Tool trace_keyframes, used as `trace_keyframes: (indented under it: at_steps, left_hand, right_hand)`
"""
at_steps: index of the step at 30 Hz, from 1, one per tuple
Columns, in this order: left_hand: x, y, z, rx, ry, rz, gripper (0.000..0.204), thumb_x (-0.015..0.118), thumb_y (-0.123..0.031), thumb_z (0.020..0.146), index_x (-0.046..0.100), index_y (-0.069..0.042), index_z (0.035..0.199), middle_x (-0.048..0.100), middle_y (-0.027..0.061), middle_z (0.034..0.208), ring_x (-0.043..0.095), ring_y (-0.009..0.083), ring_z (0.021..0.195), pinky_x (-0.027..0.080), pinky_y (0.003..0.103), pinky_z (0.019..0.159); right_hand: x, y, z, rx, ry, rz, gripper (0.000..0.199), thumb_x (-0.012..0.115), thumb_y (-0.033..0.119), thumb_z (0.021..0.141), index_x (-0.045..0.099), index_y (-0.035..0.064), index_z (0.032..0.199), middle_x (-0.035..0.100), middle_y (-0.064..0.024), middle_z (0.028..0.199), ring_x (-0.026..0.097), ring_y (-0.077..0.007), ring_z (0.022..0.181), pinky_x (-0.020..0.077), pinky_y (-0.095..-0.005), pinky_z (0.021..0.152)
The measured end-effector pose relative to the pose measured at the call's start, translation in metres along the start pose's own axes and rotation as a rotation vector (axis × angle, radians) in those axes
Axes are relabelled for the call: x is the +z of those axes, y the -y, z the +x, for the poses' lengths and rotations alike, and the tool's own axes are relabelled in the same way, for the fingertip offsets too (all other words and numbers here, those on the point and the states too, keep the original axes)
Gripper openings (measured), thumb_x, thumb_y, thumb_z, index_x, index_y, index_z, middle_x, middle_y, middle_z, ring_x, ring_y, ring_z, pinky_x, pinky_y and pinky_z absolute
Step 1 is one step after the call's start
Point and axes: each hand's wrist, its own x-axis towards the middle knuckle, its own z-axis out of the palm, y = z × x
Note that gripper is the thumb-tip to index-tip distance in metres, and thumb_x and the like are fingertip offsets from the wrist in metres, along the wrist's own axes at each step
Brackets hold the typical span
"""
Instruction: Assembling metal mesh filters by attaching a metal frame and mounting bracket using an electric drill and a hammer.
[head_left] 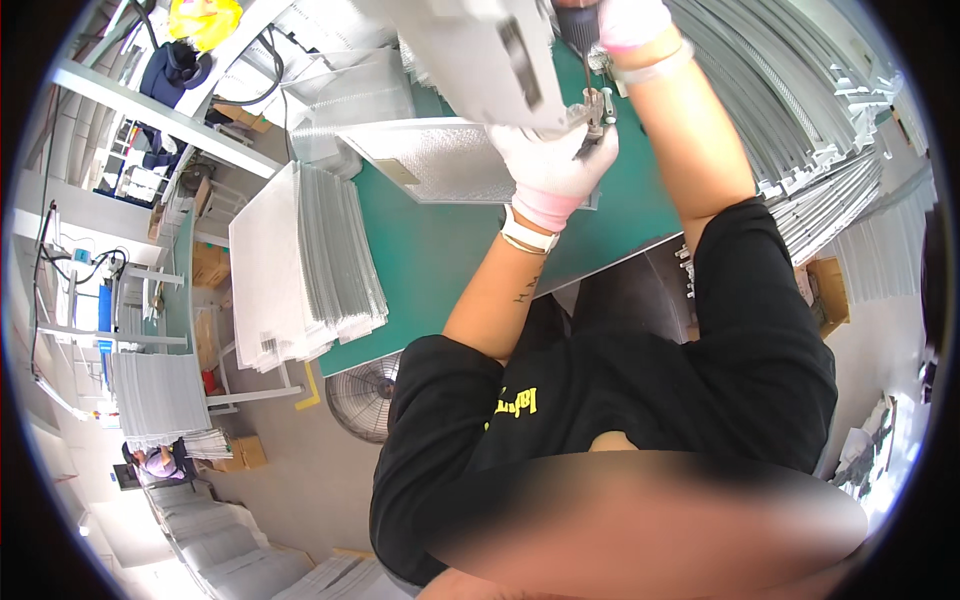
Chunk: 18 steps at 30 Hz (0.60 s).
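My left hand [548,165], in a white glove with a pink cuff, pinches a small metal fitting [597,108] at the far side of the table. A screwdriver [578,30] with a dark handle points down at that fitting, its thin shaft meeting or nearly meeting it. Round the handle is my right hand [632,25], gloved too and partly cut off by the upper edge. Beneath and left of my left hand lies a framed silver mesh panel [440,170]; my hand and wrist hide part of its right end.
A large pale grey housing [480,60] hangs close above the work. On the green table [390,235], a stack of mesh sheets [330,265] stands at the left edge. Long metal strips [790,90] are piled at the right. A floor fan [362,400] sits below the left edge.
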Motion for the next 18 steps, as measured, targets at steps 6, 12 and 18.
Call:
trace_keyframes:
  at_steps: [6,12,18]
  left_hand:
    - [-0.094,-0.038,-0.045,0.018,0.300,0.113,0.028,0.082,-0.025,0.064,0.056,-0.017,0.070,0.050,0.0000,0.071,0.053,0.0254,0.072,0.035,0.043,0.073]
    - [-0.234,-0.027,-0.228,0.163,0.854,-0.141,0.019,0.068,-0.029,0.068,0.057,-0.014,0.070,0.054,0.0018,0.076,0.058,0.0215,0.071,0.043,0.039,0.073]
    - [-0.219,-0.020,-0.183,0.133,0.716,0.280,0.039,0.072,-0.026,0.068,0.066,-0.010,0.103,0.061,0.0073,0.106,0.058,0.0255,0.108,0.044,0.048,0.099]
  right_hand:
    - [0.049,0.008,0.025,-0.206,-0.569,-0.272,0.019,0.066,0.025,0.094,0.060,0.0118,0.106,0.064,-0.0008,0.077,0.060,-0.0077,0.059,0.0486,-0.0182,0.051]
    - [0.055,-0.004,0.014,-0.171,-0.475,-0.261,0.018,0.066,0.024,0.094,0.061,0.0114,0.105,0.065,-0.0018,0.081,0.060,-0.0080,0.061,0.0485,-0.0179,0.052]
    - [0.047,-0.016,0.008,-0.039,-0.352,0.344,0.017,0.065,0.024,0.095,0.062,0.0125,0.107,0.065,-0.0046,0.083,0.059,-0.0087,0.064,0.0475,-0.0175,0.054]
